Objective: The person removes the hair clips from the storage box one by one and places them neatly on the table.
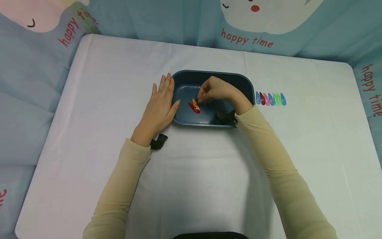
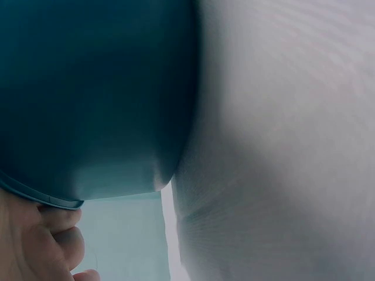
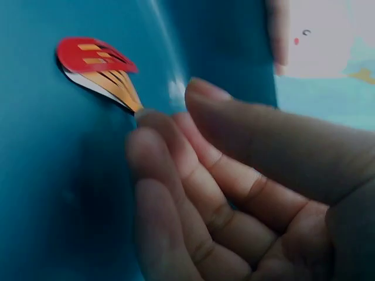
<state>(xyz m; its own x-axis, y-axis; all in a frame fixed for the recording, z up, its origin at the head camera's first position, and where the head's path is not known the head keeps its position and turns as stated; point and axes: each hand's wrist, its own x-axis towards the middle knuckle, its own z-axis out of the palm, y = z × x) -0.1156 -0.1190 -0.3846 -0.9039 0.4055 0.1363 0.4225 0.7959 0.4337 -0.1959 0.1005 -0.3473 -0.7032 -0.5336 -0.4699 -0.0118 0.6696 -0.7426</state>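
Observation:
Inside the dark blue tray (image 1: 185,120) lie a red hair clip (image 1: 194,109) and an orange hair clip (image 1: 194,102), overlapping each other; in the right wrist view the red clip (image 3: 88,55) partly covers the orange clip (image 3: 120,88). My right hand (image 1: 219,89) reaches into the tray just right of them. Its loosely bent fingertips are at the orange clip's narrow end, and the thumb stands apart from them. My left hand (image 1: 161,106) rests with straight fingers along the tray's left rim. The left wrist view shows the tray's outer wall (image 2: 99,105) beside that hand's fingers (image 2: 58,246).
Right of the tray, several hair clips (image 1: 271,99) in blue, red, pink and green lie in a row on the white tablecloth (image 1: 313,149). A printed blue curtain (image 1: 161,20) hangs behind the table's far edge.

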